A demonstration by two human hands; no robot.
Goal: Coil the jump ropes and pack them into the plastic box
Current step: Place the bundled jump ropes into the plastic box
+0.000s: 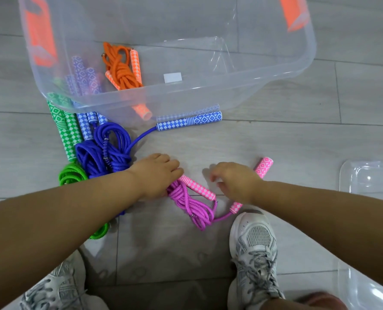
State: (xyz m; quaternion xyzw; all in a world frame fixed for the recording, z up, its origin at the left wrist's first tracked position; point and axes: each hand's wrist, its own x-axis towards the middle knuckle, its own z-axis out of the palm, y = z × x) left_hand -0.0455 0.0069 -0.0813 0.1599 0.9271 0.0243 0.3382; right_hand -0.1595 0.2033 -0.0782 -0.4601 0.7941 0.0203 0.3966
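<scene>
The floor is laid with pale grey, wood-grain planks with thin dark joints. A clear plastic box stands on it at the top. Just in front of the box's near-left corner lie a green jump rope and coiled blue jump ropes side by side, touching. One blue checked handle stretches out to the right along the box wall. Nearer the person lies a pink jump rope – purple cord bundled, pink handles. A clear lid rests at the right edge. Two grey mesh sneakers stand at the bottom.
</scene>
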